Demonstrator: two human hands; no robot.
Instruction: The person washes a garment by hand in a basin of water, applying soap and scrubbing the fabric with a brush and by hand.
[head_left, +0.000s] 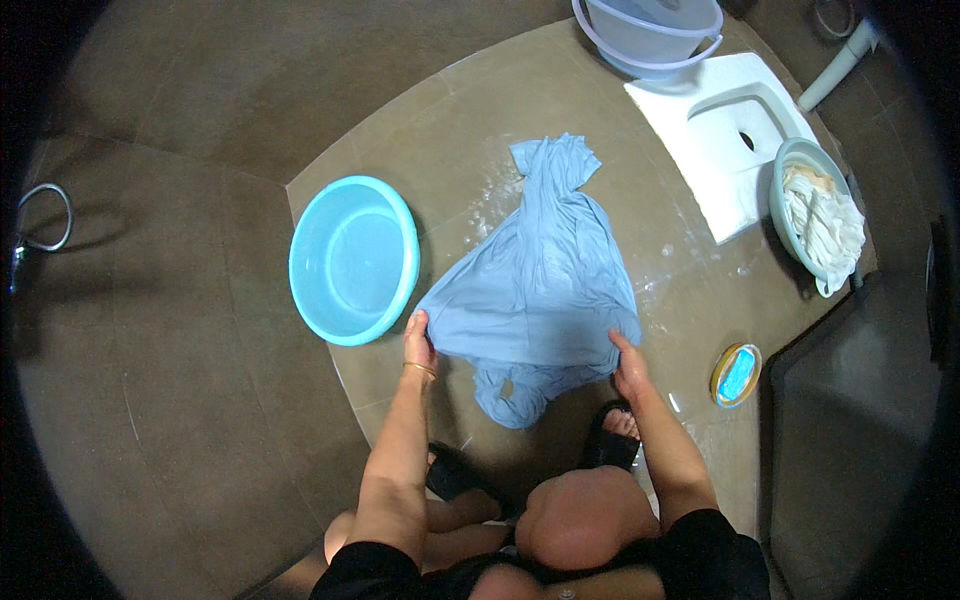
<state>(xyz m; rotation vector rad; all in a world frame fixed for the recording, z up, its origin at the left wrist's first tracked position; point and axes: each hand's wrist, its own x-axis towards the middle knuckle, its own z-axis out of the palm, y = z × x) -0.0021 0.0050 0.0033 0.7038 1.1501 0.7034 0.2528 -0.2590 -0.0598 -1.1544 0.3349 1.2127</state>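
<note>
A wet light-blue cloth garment (536, 292) is stretched between my two hands, over the brown tiled floor. My left hand (419, 340) grips its left edge, with the thumb on top. At its right edge, my right hand (628, 366) pinches the fabric, fingers partly hidden beneath. The far part of the garment is bunched and narrow, and a crumpled part hangs towards my feet. Just left of the garment stands a turquoise plastic basin (360, 262). To the right lies a blue bar of soap (736, 375) in an oval yellowish dish (718, 386).
A white squat toilet (720, 187) is set in the floor at the upper right, with a pale plastic bucket (649, 45) at its far edge. Beside it, a grey-green basin (780, 202) holds white cloth (821, 217). Brown tiled walls surround the floor. Suds dot the tiles.
</note>
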